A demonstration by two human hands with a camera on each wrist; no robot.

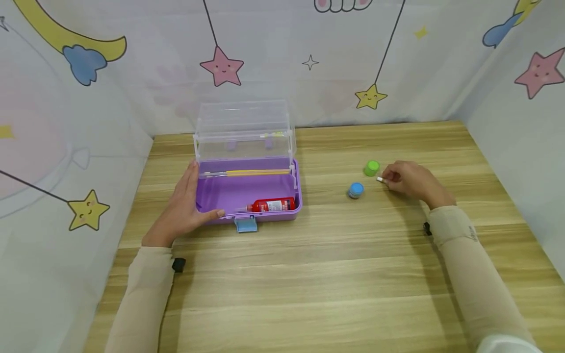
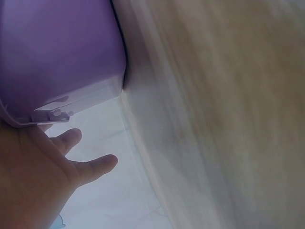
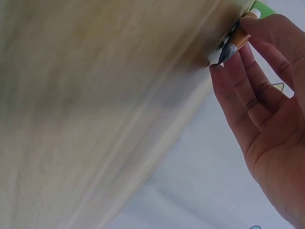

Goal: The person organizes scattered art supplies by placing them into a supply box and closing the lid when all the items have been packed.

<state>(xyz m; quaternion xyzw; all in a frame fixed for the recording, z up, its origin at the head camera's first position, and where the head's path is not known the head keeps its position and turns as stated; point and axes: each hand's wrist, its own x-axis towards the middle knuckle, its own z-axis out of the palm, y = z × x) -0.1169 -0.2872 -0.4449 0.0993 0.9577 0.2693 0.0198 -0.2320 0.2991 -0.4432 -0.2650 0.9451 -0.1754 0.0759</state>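
Purple box under the left grip, small white-ended item pinched in the right

Purple plastic box (image 1: pixel 234 192) sits left of centre on the worktop (image 1: pixel 291 274), clear lid (image 1: pixel 243 115) raised at the back. Left grip (image 1: pixel 178 203) is spread at the box's front left corner: thumb on the front rim, fingers stretched along the left side. Left wrist view agrees: palm against the box edge, fingers extended past it.

Right grip (image 1: pixel 412 181) is well apart from the box, on the right half of the worktop. Thumb and fingertips pinch a small slim item (image 1: pixel 380 179); its white end sticks out left of the fingertips, toward the jars. Right wrist view shows a dark tip at the other end; the middle is partly covered by the fingers, so cannot tell exactly what it is. It is held low, near the worktop; contact unclear.

Green jar (image 1: pixel 372 168) stands just beside the pinched item, slightly behind and to the left. Blue jar (image 1: pixel 355 190) stands a bit further left and nearer the person, apart from the green one. Both are between the box and the right grip.

Inside the box: thin brushes (image 1: pixel 258 172) lie crosswise along the back, red bottle (image 1: pixel 273 204) lies on its side along the front wall, nozzle pointing left. Light blue latch (image 1: pixel 246 224) hangs open on the front. Behind: pale cloth (image 1: pixel 273 83) printed with stars.
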